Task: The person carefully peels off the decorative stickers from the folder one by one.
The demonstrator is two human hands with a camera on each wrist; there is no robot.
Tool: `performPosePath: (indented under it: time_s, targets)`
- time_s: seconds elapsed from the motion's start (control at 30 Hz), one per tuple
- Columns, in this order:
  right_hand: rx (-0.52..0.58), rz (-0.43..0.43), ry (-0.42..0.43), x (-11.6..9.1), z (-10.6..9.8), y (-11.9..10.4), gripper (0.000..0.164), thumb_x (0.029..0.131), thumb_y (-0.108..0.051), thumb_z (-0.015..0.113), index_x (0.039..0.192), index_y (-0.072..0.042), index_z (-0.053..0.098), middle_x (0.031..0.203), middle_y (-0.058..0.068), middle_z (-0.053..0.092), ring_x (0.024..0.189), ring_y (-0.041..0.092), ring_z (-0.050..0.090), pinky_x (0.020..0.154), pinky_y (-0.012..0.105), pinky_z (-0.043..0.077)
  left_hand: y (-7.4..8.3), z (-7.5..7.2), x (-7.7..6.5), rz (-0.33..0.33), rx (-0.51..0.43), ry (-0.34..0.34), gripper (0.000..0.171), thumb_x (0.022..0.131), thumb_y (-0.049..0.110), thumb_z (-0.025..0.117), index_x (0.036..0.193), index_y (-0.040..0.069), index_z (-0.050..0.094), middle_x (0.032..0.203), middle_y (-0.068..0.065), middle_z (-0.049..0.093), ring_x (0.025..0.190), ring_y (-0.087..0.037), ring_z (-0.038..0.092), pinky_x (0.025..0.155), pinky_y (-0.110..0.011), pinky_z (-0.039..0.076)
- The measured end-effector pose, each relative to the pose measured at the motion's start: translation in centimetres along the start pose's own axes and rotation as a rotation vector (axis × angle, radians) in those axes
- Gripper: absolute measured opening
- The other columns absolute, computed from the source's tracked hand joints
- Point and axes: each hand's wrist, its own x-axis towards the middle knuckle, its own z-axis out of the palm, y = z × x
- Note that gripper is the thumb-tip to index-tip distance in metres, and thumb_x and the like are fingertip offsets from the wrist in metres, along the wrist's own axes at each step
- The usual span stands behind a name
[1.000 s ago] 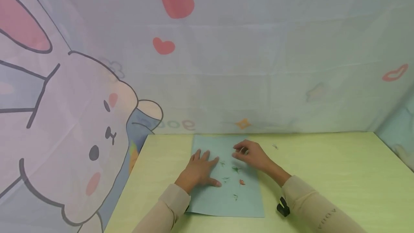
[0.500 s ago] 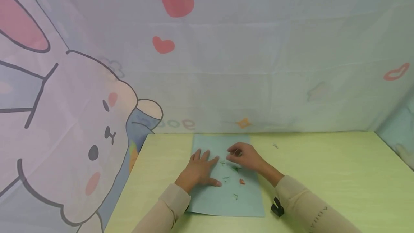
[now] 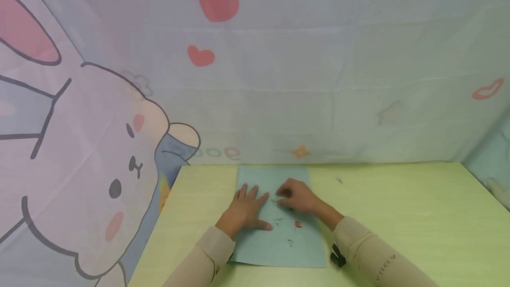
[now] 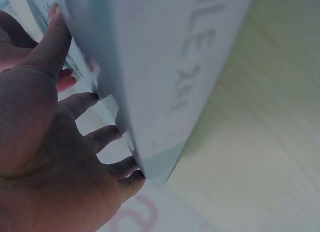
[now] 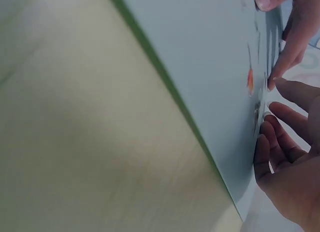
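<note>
A light blue folder-like sheet (image 3: 279, 254) lies on the table, with lettering on its face (image 4: 200, 47) in the left wrist view. My left hand (image 3: 243, 211) rests on its left part, fingers spread. Small green sprigs (image 3: 290, 242) and an orange flower (image 3: 298, 224) lie on the sheet. My right hand (image 3: 299, 196) is over the upper right part, fingers bent, close to a green sprig (image 3: 274, 201). Another green sprig is mostly covered by that hand. The right wrist view shows its thumb and fingertips (image 5: 280, 83) apart at the sheet's surface, with nothing visible between them.
A tiny pale sprig (image 3: 339, 180) lies on the yellow table (image 3: 398, 216) at the back, right of the sheet. A black clip-like piece (image 3: 338, 256) shows by the right sleeve. A cloth backdrop (image 3: 279, 79) with a printed rabbit rises behind the table.
My right hand has moved left and slightly down over the sheet, toward the left hand, and now covers most of one green sprig. The left hand has stayed in place.
</note>
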Motion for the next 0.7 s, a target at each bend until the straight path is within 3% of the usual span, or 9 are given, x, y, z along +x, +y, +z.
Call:
performPosePath:
  time_s: [0.3,0.7]
  targets:
    - [-0.148,-0.108,0.014,0.21,0.65,0.08,0.017,0.089,-0.011,0.085,0.103,-0.003,0.081,0.096,0.003,0.07,0.085,0.016,0.063,0.077,0.035,0.054,0.09,-0.09,-0.21,0.007,-0.001,0.012,0.099,0.084,0.067,0.08,0.164,0.02,0.043,0.171,-0.016,0.03,0.158,-0.049,0.019,0.125,-0.058,0.025]
    - [-0.144,-0.138,-0.012,0.22,0.67,-0.11,0.015,0.088,-0.007,0.083,0.102,-0.003,0.081,0.096,0.005,0.069,0.085,0.018,0.064,0.078,0.037,0.054,-0.03,-0.11,-0.2,0.001,0.01,0.004,0.099,0.086,0.068,0.079,0.165,0.021,0.042,0.171,-0.016,0.03,0.158,-0.048,0.02,0.125,-0.057,0.025]
